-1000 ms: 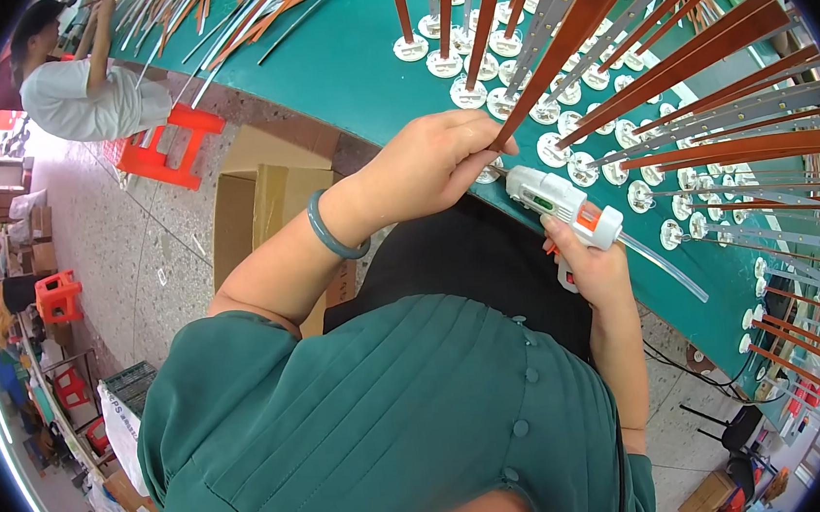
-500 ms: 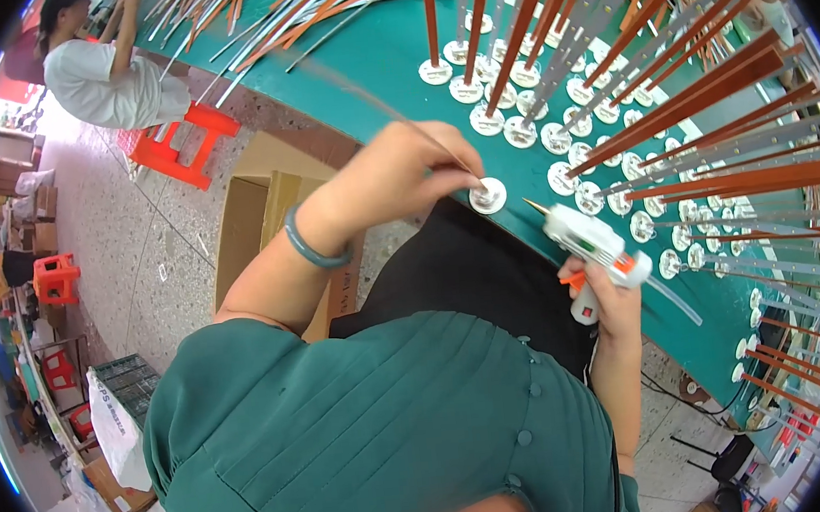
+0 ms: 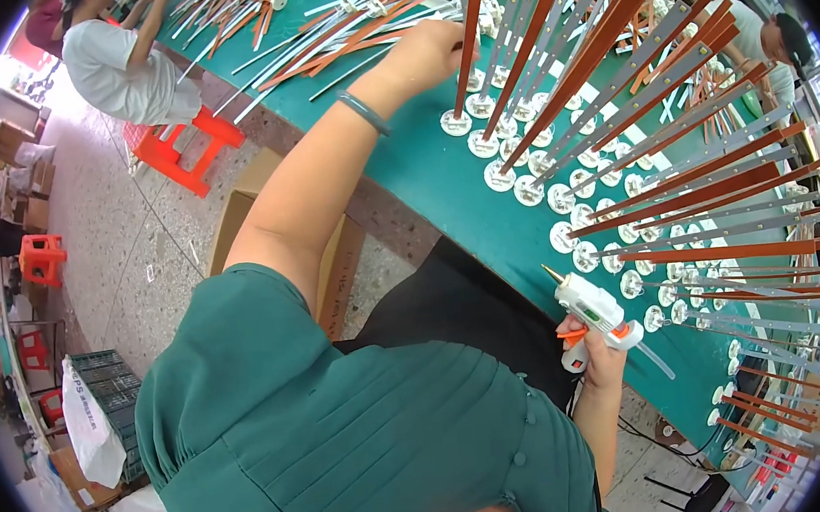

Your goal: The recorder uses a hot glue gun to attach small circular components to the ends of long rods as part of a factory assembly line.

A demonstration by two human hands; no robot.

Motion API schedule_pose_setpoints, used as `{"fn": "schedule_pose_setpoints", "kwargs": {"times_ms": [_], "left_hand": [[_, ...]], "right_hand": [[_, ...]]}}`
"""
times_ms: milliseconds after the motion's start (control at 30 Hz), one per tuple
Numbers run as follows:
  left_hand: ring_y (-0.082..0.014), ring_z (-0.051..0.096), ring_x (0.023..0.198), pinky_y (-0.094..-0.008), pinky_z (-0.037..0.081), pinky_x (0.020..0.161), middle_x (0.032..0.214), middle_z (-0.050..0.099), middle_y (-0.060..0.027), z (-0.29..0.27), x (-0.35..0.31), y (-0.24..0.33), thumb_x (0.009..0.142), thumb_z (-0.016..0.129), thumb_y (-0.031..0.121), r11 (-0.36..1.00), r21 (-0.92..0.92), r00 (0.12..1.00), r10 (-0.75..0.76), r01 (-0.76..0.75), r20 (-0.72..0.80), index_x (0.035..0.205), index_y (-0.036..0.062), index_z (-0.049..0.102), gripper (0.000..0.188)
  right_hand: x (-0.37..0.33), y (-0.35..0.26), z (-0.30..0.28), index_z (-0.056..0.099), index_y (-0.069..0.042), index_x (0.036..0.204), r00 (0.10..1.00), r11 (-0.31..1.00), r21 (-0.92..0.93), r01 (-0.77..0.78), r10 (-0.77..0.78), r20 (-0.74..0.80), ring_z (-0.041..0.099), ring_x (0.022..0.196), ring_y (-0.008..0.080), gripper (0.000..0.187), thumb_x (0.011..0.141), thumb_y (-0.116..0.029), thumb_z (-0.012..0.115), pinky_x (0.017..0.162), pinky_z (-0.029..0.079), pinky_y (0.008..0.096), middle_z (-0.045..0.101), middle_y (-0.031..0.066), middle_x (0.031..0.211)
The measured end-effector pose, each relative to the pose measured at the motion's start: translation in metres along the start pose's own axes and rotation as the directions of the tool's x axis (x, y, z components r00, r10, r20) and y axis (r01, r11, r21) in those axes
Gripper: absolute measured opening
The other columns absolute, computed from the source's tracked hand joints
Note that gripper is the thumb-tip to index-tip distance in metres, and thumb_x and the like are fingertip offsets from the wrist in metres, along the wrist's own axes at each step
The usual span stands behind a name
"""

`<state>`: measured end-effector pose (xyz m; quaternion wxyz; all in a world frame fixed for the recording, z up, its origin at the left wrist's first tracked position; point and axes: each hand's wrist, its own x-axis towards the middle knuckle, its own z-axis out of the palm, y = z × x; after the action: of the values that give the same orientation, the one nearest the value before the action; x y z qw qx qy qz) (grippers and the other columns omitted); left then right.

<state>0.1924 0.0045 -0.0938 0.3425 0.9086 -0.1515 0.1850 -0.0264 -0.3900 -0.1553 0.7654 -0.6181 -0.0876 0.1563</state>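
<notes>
My right hand [image 3: 602, 354] is wrapped round the grip of a white hot glue gun [image 3: 592, 306] with an orange trigger. Its brass nozzle points up and left, and a clear glue stick [image 3: 656, 361] sticks out of its rear. My left hand [image 3: 427, 55] is stretched far over the table, with its fingers curled beside a brown strip [image 3: 472, 41] that stands on a round white base [image 3: 455, 122]. That strip partly covers the fingertips, so what they hold cannot be made out. Several brown and grey strips on similar bases stand to the right.
Loose strips [image 3: 338, 43] lie piled on the green table [image 3: 423, 182] at the far left. An open cardboard box [image 3: 341, 272] stands below the table's near edge. A person [image 3: 125, 66] sits by a red stool [image 3: 188, 153]; another person [image 3: 760, 45] is across the table.
My left hand has moved up and away from the table's near edge, where it held a thin strip on a white base. The glue gun has shifted slightly down and left in view.
</notes>
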Motion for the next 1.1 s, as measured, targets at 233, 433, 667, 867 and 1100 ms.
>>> {"fn": "schedule_pose_setpoints", "kwargs": {"times_ms": [233,433,667,867,1100], "left_hand": [[-0.0297,0.063,0.071,-0.0374,0.05,0.065,0.077,0.065,-0.016,0.014,0.008,0.0,0.08,0.071,0.012,1.0,0.021,1.0,0.009,-0.009,0.006,0.09,0.0003,0.064,0.017],[-0.0208,0.066,0.076,-0.0323,0.053,0.068,0.087,0.067,-0.0098,-0.004,-0.003,-0.006,0.075,0.076,0.012,0.998,-0.056,0.998,-0.038,0.04,0.042,0.101,0.0029,0.067,0.029],[-0.0259,0.065,0.088,-0.0366,0.052,0.077,0.093,0.068,-0.0079,-0.018,-0.002,-0.077,0.077,0.071,0.016,0.788,0.589,0.976,-0.07,0.18,-0.205,0.094,0.0106,0.07,0.018],[-0.0222,0.065,0.074,-0.0342,0.051,0.068,0.08,0.067,-0.0071,-0.04,0.001,-0.096,0.075,0.077,0.022,0.905,0.319,0.929,-0.171,0.28,-0.329,0.084,0.0085,0.071,0.017],[-0.0095,0.055,0.062,-0.0245,0.044,0.057,0.072,0.064,-0.0016,-0.116,0.017,-0.082,0.082,0.073,0.019,0.98,0.176,0.785,0.036,0.094,-0.618,0.114,0.0063,0.063,0.036]], "right_hand": [[0.0,0.003,-0.004,0.057,0.004,0.109,1.0,1.0,0.015,-0.015,0.015,-0.009,0.065,0.079,0.0257,0.053,0.08,-0.036,0.076,0.058,0.052,0.0302,0.063,0.0131,0.09],[0.002,0.001,-0.001,0.058,0.006,0.11,0.999,0.999,0.035,-0.017,0.018,-0.033,0.063,0.069,0.0203,0.056,0.079,-0.036,0.077,0.056,0.05,0.0277,0.065,0.0151,0.087],[0.001,0.002,-0.006,0.058,0.005,0.103,1.0,0.999,0.053,0.002,-0.001,-0.005,0.064,0.073,0.0232,0.05,0.08,-0.036,0.075,0.056,0.051,0.029,0.063,0.0166,0.09],[0.002,0.001,-0.003,0.057,0.005,0.108,1.0,0.998,0.063,0.001,-0.001,0.011,0.063,0.074,0.0227,0.05,0.081,-0.034,0.075,0.056,0.051,0.0295,0.062,0.0135,0.09],[-0.001,0.001,-0.002,0.057,0.005,0.107,1.0,0.997,0.081,0.012,-0.012,-0.001,0.062,0.071,0.021,0.05,0.08,-0.034,0.075,0.058,0.05,0.0298,0.063,0.0152,0.09]]}}
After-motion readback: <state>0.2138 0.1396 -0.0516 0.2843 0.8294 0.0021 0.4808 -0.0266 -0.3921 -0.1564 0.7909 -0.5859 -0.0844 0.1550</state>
